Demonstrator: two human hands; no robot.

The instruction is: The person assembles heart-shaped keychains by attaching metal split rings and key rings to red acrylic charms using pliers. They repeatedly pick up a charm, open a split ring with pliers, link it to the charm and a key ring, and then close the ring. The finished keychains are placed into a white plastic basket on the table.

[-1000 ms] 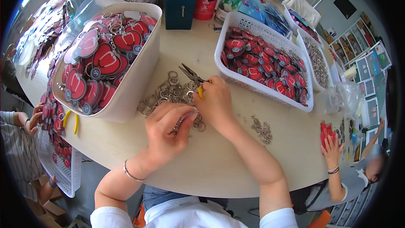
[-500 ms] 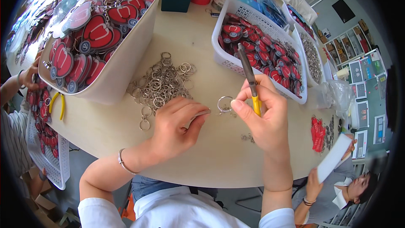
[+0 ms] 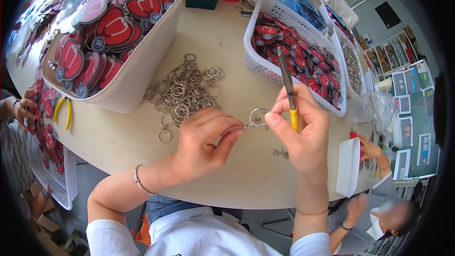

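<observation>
My left hand (image 3: 204,138) pinches a thin pink-silver piece that joins a metal key ring (image 3: 258,117) held up between both hands. My right hand (image 3: 302,128) grips yellow-handled pliers (image 3: 288,87), their jaws pointing up and away, while its thumb and forefinger touch the ring. Both hands hover above the pale round table (image 3: 222,33). A heap of loose key rings (image 3: 182,91) lies on the table just beyond my left hand.
A white tub (image 3: 142,66) of red charms stands at the back left, a white basket (image 3: 265,61) of red charms at the back right. Other people's hands work at the left edge (image 3: 23,109) and lower right (image 3: 367,149). Spare yellow pliers (image 3: 62,111) lie at the left.
My hands have lifted off the ring heap and come toward me. The pliers went from lying low over the heap to upright in my right hand, and a ring is now held between both hands.
</observation>
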